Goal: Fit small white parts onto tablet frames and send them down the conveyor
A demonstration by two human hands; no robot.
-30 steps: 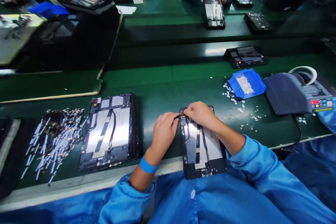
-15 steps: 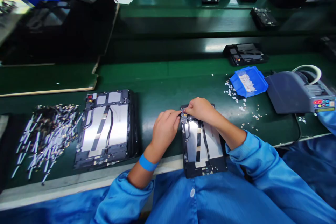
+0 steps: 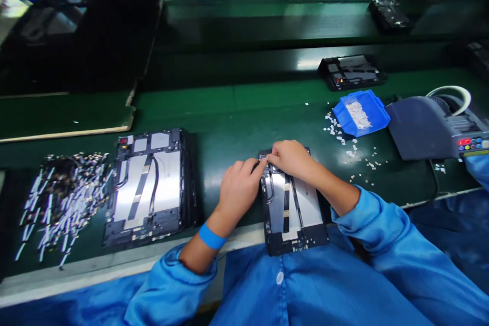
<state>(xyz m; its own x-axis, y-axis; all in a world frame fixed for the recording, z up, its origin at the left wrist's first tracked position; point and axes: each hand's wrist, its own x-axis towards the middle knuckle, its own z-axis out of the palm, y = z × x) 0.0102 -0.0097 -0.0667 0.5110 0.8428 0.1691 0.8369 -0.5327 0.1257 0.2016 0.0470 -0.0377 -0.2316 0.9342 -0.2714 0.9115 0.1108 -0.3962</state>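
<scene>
An opened tablet chassis with silver plates and black cables lies at the table's near edge, partly over my lap. My left hand rests at its upper left corner, fingers curled and pinched against the frame. My right hand covers the top edge, fingertips pinched at the same corner on a small part I cannot make out. Both fingertips nearly touch.
A stack of similar chassis sits to the left, beside a heap of small white-tipped strips. A blue bin with scattered white bits and a grey tape dispenser stand at the right. Another chassis lies on the conveyor behind.
The view has tilted down slightly. Both hands stay at the chassis's top left corner, the left fingers closing in a little toward the right fingertips.
</scene>
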